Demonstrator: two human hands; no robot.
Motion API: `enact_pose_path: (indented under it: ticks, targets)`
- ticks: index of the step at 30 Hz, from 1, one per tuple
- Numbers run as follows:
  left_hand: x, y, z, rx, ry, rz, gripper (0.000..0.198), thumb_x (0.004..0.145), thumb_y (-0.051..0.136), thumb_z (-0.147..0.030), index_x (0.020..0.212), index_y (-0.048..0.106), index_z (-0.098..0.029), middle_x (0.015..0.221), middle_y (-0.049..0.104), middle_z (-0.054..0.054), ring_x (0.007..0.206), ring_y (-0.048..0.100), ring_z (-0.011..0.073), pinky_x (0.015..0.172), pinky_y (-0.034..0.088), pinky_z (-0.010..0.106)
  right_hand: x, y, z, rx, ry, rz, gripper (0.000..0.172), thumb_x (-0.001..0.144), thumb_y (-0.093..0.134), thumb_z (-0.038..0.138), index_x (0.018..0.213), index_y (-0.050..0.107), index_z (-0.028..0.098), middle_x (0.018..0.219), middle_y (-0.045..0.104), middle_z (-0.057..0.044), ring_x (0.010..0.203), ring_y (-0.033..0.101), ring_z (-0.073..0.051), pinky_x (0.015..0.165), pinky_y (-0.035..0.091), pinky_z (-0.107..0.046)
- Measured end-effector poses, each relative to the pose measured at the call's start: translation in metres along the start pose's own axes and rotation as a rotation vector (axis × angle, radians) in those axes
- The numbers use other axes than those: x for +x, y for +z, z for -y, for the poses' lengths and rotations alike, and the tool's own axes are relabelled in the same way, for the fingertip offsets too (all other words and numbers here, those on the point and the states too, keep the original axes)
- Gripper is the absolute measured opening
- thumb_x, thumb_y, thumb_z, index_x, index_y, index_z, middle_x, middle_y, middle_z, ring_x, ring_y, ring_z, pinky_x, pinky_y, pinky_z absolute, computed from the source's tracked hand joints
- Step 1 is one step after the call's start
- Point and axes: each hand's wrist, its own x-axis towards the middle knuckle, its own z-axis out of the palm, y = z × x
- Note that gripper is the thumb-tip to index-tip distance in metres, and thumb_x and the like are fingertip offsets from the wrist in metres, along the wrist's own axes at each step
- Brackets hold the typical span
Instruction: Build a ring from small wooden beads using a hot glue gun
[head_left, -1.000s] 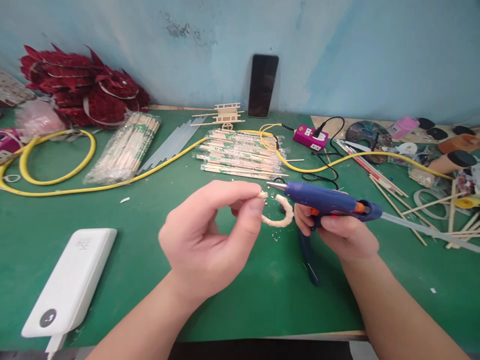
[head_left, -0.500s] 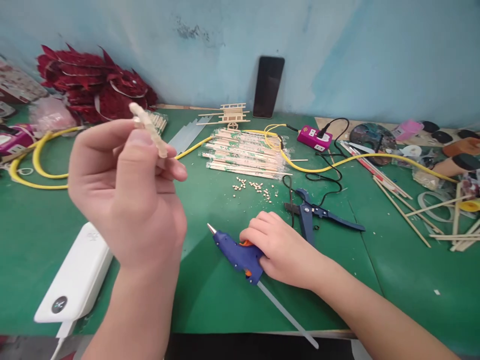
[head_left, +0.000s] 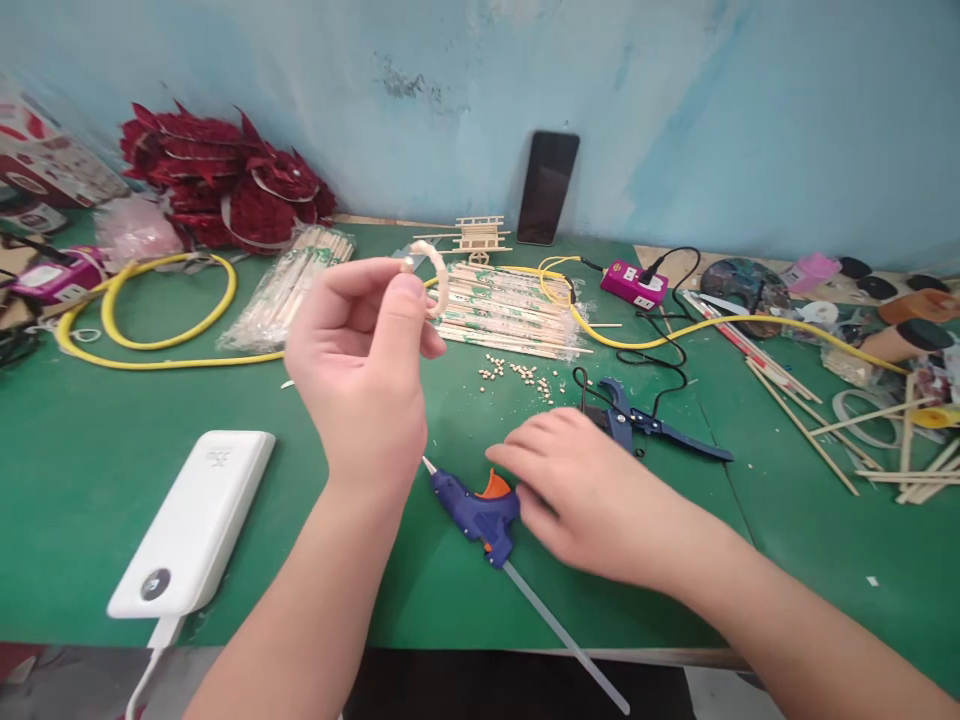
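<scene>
While the left hand (head_left: 358,375) pinches a ring-shaped pale strip (head_left: 439,280) between thumb and fingertips, raised above the middle of the bench (head_left: 825,560), the right hand (head_left: 592,497) hangs open, well apart from the left, just over a blue hot glue gun (head_left: 474,512) with an orange trigger guard. Near the front-left edge, a white power bank (head_left: 191,525) carries small lettering too blurred to read; the green print on the wrapped chopsticks (head_left: 510,315) is also unreadable.

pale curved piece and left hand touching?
Touching. The head view shows the pale curved piece pinched in the left hand, with one end pressed against the thumb tip and no gap there.
</scene>
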Motion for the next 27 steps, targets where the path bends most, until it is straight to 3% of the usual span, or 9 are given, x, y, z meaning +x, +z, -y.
enact_pose_path:
  ticks: [2,4,8,13,22,27]
  targets:
    - [-0.002,0.000,0.001,0.003,-0.093,0.014,0.010,0.097,0.088,-0.025,0.095,0.079,-0.028,0.080,0.074,-0.004,0.058,0.062,0.0097,0.050,0.052,0.031,0.017,-0.010,-0.022,-0.052,0.058,-0.055,0.031,0.104,0.055,0.012,0.121,0.081,0.016,0.111,0.080,-0.015,0.108,0.072,-0.032,0.092,0.053,-0.047]
    - [-0.004,0.000,-0.001,0.028,-0.187,0.028,0.009,0.099,0.084,-0.026,0.094,0.078,-0.030,0.083,0.073,-0.003,0.060,0.063,0.0115,0.053,0.054,0.032,0.038,-0.016,-0.048,-0.120,0.110,-0.089,0.035,0.109,0.051,0.012,0.123,0.082,0.014,0.115,0.081,-0.016,0.109,0.073,-0.032,0.090,0.052,-0.044]
    - [-0.006,-0.001,-0.003,0.026,-0.243,0.044,0.008,0.101,0.079,-0.024,0.096,0.076,-0.030,0.085,0.073,0.000,0.063,0.063,0.0137,0.057,0.055,0.034,0.074,-0.014,-0.082,-0.170,0.039,-0.033,0.036,0.107,0.055,0.009,0.123,0.085,0.017,0.114,0.081,-0.014,0.107,0.072,-0.030,0.084,0.046,-0.039]
    - [-0.007,-0.002,-0.005,0.027,-0.236,0.074,0.009,0.104,0.077,-0.023,0.098,0.075,-0.029,0.088,0.074,-0.001,0.063,0.063,0.0138,0.058,0.054,0.035,0.087,-0.009,-0.086,-0.216,-0.030,0.019,0.031,0.110,0.057,0.017,0.118,0.087,0.018,0.112,0.080,-0.013,0.103,0.070,-0.028,0.080,0.040,-0.037]
    - [-0.007,-0.001,-0.005,0.077,-0.284,0.059,0.004,0.104,0.074,-0.025,0.101,0.073,-0.028,0.091,0.075,0.001,0.069,0.066,0.0150,0.060,0.060,0.031,0.090,-0.008,-0.089,-0.266,-0.040,0.043,0.028,0.110,0.058,0.018,0.114,0.086,0.015,0.112,0.081,-0.014,0.103,0.070,-0.027,0.081,0.041,-0.037]
    - [-0.007,0.000,-0.006,0.015,-0.312,0.055,0.005,0.102,0.076,-0.022,0.100,0.074,-0.027,0.088,0.073,0.000,0.067,0.063,0.0133,0.058,0.058,0.029,0.093,-0.005,-0.086,-0.314,-0.048,0.047,0.032,0.112,0.055,0.020,0.104,0.085,0.012,0.101,0.079,-0.016,0.095,0.067,-0.028,0.078,0.038,-0.038]
